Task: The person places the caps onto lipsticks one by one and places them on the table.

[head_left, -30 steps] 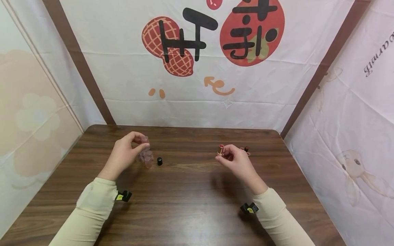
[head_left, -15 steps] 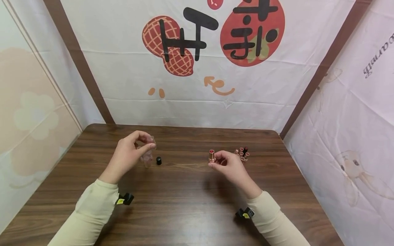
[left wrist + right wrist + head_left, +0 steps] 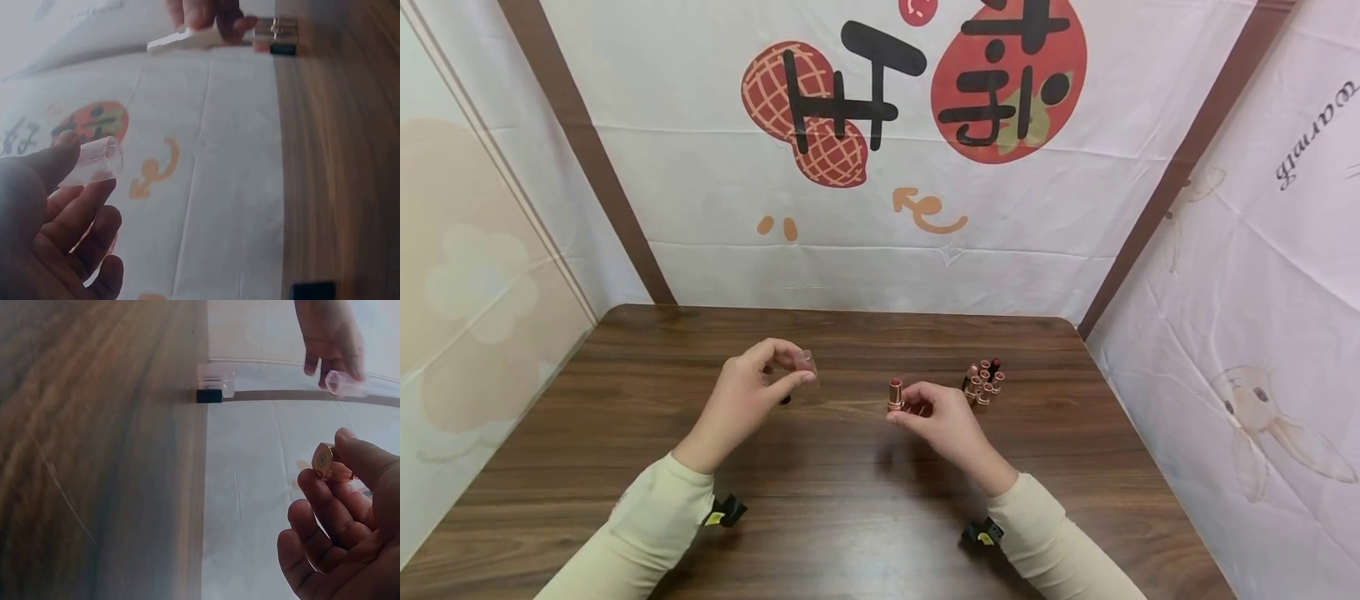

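In the head view my left hand (image 3: 748, 400) pinches a clear pinkish lipstick cap (image 3: 807, 364) between thumb and fingers, raised above the table. The left wrist view shows that cap (image 3: 100, 161) tilted, its open end facing away from the palm. My right hand (image 3: 951, 423) grips a red lipstick (image 3: 895, 395) with a rose-gold case, upright and without its cap. Its flat base (image 3: 322, 460) shows in the right wrist view between thumb and fingertips. A gap separates the lipstick from the clear cap.
Several uncapped lipsticks (image 3: 983, 383) stand clustered on the wooden table (image 3: 865, 517), just beyond my right hand. A black cap (image 3: 786, 400) sits partly behind my left hand. Beside it, clear caps (image 3: 217, 374) appear in the right wrist view. Printed cloth walls enclose the table.
My left hand has carried the clear cap rightward, away from the other clear caps. My right hand has moved left and nearer with the lipstick, uncovering the cluster behind it.
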